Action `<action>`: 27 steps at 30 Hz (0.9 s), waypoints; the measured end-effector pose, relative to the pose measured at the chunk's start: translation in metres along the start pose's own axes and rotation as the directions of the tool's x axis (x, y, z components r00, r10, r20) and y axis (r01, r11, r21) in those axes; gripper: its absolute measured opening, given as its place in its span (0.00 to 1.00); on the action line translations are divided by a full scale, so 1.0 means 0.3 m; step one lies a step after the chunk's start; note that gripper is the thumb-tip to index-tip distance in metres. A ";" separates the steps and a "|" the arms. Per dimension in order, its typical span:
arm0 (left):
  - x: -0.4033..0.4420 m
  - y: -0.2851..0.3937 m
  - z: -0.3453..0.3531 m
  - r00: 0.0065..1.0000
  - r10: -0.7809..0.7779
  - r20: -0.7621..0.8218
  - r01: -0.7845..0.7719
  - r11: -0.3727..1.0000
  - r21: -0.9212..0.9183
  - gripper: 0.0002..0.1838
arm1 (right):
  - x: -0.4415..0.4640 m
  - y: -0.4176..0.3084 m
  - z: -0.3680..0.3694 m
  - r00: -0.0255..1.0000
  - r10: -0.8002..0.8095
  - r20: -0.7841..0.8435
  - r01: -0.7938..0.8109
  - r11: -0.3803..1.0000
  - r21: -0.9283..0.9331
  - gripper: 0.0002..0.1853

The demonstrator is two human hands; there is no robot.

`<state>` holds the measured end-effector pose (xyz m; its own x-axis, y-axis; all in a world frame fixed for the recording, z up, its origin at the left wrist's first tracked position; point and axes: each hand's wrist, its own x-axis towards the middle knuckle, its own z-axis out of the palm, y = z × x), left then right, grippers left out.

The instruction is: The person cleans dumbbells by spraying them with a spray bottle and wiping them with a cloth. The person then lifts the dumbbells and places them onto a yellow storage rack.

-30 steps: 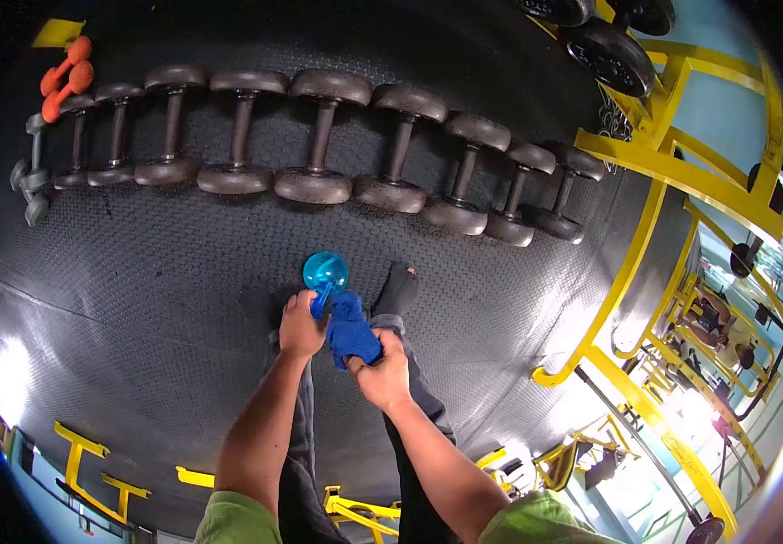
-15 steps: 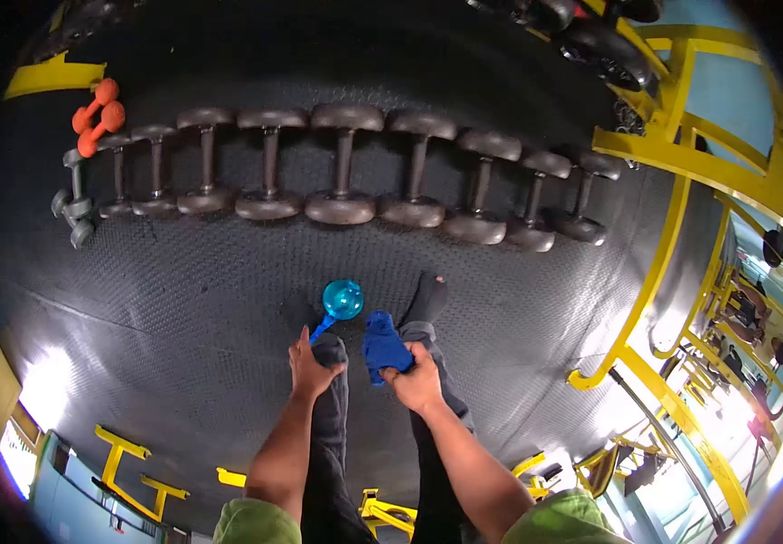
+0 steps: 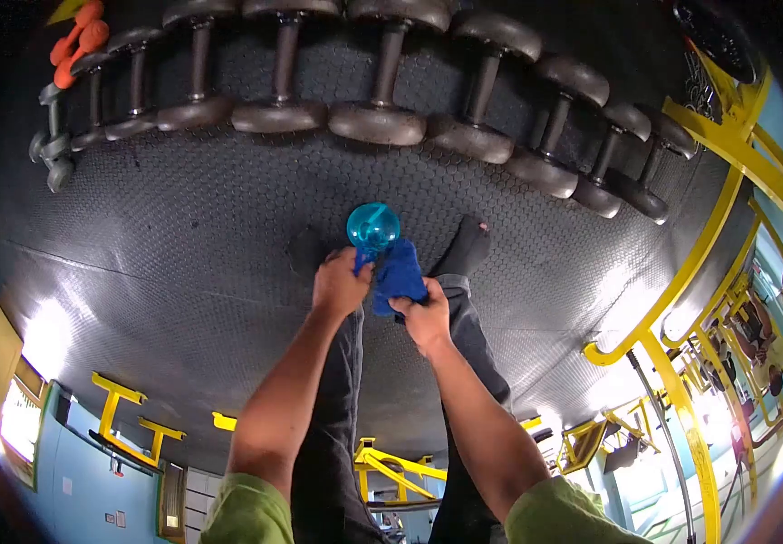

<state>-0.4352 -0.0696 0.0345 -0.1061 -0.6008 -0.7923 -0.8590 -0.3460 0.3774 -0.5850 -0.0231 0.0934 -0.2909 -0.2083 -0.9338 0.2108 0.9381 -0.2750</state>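
My left hand point(image 3: 341, 283) is closed round the blue handle of a spray bottle or similar blue item with a round, see-through turquoise body point(image 3: 373, 227). Folded or bunched blue cloth point(image 3: 400, 279) is gripped in my right hand point(image 3: 425, 315), just right of the bottle. The cloth's upper left edge reaches the bottle's lower side; whether they touch I cannot tell. Both hands are in front of my legs, above the black textured floor. A row of dark dumbbells point(image 3: 378, 123) lies beyond them.
Orange dumbbells point(image 3: 77, 41) and grey ones point(image 3: 53, 145) lie at the row's left end. A yellow metal frame point(image 3: 681, 281) rises on the right. My right foot point(image 3: 469, 245) is beside the cloth. Yellow supports point(image 3: 120, 408) stand at the lower left.
My left hand, off the handle half a second ago, has closed on it again. The cloth is nearer the bottle. The view has shifted, and the dumbbell row appears larger and higher.
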 end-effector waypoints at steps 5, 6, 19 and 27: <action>0.068 0.163 -0.023 0.965 -0.064 -0.253 -0.010 0.959 -0.282 0.18 | -0.052 -0.111 -0.049 0.998 0.032 -0.049 -0.024 0.985 0.170 0.21; 0.073 0.210 -0.036 0.967 -0.168 -0.192 0.099 0.941 -0.325 0.19 | -0.045 -0.132 -0.056 0.998 0.019 -0.057 -0.009 0.986 0.169 0.21; -0.037 0.171 -0.114 0.973 -0.159 -0.165 0.037 0.821 -0.570 0.40 | -0.114 -0.184 -0.045 0.990 -0.124 -0.062 0.127 0.991 0.043 0.19; -0.153 0.178 -0.175 0.989 -0.052 -0.141 -0.031 0.846 -0.532 0.44 | -0.181 -0.246 -0.045 0.999 -0.011 -0.042 0.017 0.990 0.140 0.22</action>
<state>-0.4498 -0.0984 0.1162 0.0108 -0.6776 -0.7354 -0.4573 -0.6574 0.5990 -0.5973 -0.0772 0.1674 -0.3319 -0.2071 -0.9203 0.3344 0.8864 -0.3200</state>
